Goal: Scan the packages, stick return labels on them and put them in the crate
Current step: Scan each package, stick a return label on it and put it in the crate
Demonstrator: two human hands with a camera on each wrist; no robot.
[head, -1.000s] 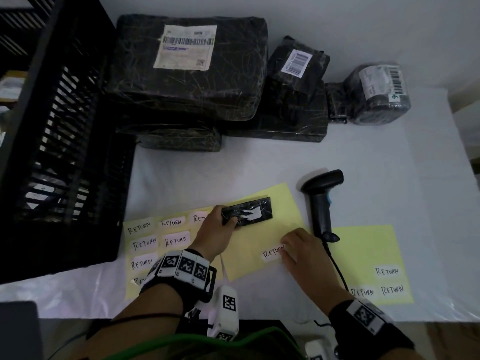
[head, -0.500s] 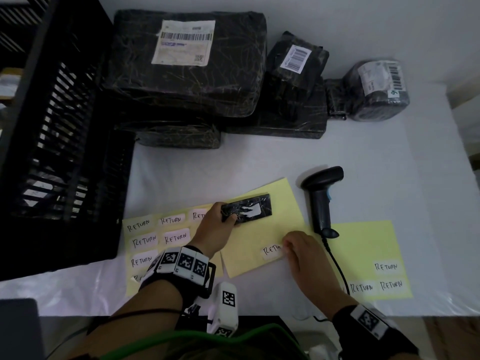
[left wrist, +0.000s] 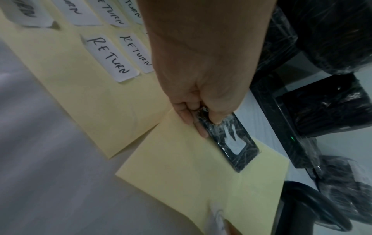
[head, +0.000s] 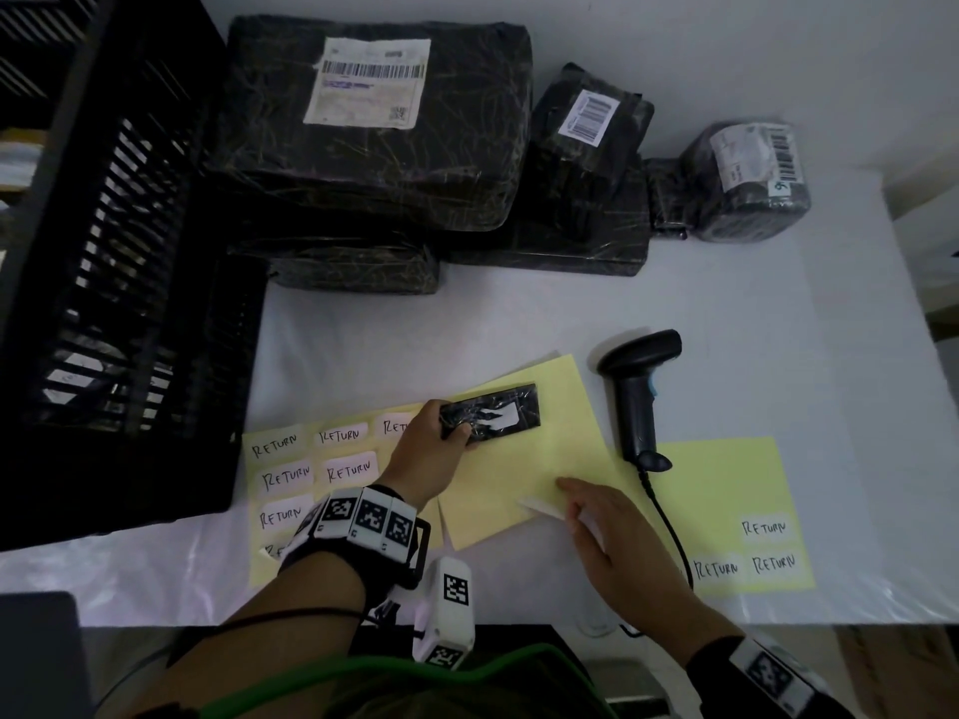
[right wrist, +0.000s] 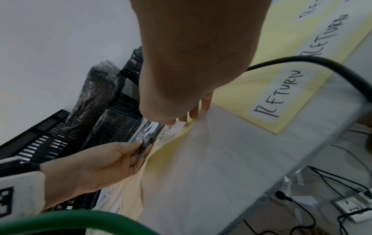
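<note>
Since the earlier head frames the return label (head: 539, 507) has come up off the middle yellow backing sheet (head: 524, 464), where it lay flat with its lettering showing; it now shows as a pale sliver, one end free, at the tips of the right hand (head: 602, 531), which pinches it between thumb and fingers. The left hand (head: 425, 448) stays curled round the near end of the small black wrapped package (head: 493, 418), pressing it flat on that same sheet; the package's white patch faces up. The barcode scanner (head: 635, 391) lies on the table (head: 778, 329) just right of the sheet, its cable running past the right wrist; further packages (head: 373, 127) are stacked at the far edge, and the black crate (head: 119, 282) stands to the left, well apart from the held package.

Risks, as judged from this arrangement: in the right wrist view the sheet (right wrist: 161, 152) buckles upward beneath the fingers, so the backing may lift with the label and drag the package; the freed adhesive strip may curl onto itself or cling to the fingertips; a crooked placement could cover the package's white patch, if that carries the barcode; the wrapping looks glossy and wrinkled, so adhesion may be poor unless the label is pressed flat; the cable could snag the wrist in transit.
</note>
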